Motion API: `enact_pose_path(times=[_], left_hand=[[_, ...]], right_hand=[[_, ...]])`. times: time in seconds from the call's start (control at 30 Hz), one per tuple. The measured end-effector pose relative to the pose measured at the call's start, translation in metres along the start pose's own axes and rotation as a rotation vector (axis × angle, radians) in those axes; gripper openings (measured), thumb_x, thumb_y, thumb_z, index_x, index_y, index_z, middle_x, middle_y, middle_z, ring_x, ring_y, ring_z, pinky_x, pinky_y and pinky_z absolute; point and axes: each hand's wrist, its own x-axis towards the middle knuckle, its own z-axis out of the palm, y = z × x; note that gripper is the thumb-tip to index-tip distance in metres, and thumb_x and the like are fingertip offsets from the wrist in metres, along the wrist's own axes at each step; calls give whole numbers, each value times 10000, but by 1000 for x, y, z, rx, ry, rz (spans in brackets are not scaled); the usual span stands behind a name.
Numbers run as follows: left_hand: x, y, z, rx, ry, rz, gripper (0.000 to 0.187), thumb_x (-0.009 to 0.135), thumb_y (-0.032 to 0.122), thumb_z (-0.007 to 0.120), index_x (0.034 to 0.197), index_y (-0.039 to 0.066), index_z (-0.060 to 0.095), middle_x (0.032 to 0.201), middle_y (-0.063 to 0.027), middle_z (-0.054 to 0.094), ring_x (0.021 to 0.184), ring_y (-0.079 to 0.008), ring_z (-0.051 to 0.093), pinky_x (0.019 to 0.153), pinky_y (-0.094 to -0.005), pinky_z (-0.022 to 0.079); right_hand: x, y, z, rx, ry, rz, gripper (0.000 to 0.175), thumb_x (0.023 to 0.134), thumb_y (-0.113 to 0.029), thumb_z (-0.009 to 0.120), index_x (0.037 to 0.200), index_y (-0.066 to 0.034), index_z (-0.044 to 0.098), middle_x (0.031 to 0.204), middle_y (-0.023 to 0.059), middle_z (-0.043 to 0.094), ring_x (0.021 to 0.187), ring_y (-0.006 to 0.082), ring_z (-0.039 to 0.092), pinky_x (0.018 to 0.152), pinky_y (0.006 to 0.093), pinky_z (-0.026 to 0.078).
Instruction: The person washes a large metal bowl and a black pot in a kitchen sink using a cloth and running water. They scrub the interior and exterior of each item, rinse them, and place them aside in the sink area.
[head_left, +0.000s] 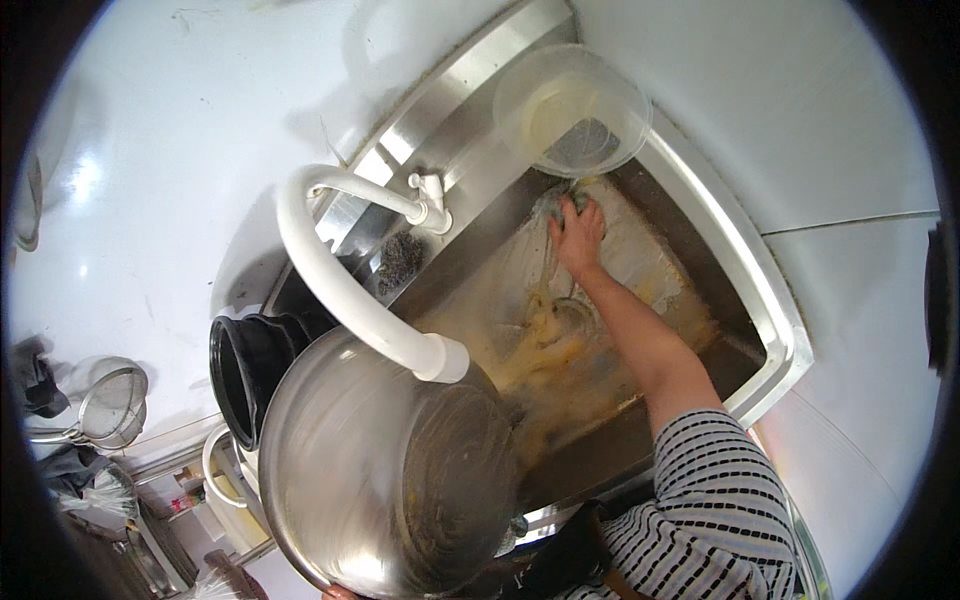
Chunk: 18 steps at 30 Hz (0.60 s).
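Note:
A large stainless steel bowl (345, 480) is tilted over the near left part of a steel sink (720, 195). My left hand (341, 592) grips its rim at the bottom edge of the view, mostly hidden behind the bowl. At the far end of the sink, my right hand (581, 232) has its fingers curled over a greyish scrubbing pad or cloth (553, 201), low in the basin. Yellowish residue and murky water cover the sink floor. Just beyond my right hand, a translucent plastic bowl (517, 112) rests at the sink's far corner.
A white curved faucet (315, 262) arches over the steel bowl. A dark steel-wool scourer (401, 259) lies on the ledge beside the faucet base. Black containers (240, 375) stand left of the sink. Wire strainers (112, 401) hang on the left wall; a white wall borders the right side.

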Motion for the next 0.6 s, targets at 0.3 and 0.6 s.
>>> enact_pose_path(times=[0.3,0.6], left_hand=[[21,58,15,-150,2,63,484,959,397,448,1062,-56,583,1037,-184,627,862,-286,614,700,-391,517],[26,82,18,-96,-48,200,627,950,513,436,1074,-86,571,966,-194,631,826,-279,618,690,-405,519]], right_hand=[[-99,-133,75,146,-427,-444,287,831,-218,571,1062,-73,661,1182,173,561,1172,322,480,1026,475,343],[-141,-144,98,494,-701,-836,348,865,-217,599,1167,-44,611,1265,124,547,1195,322,474,1039,496,338]])
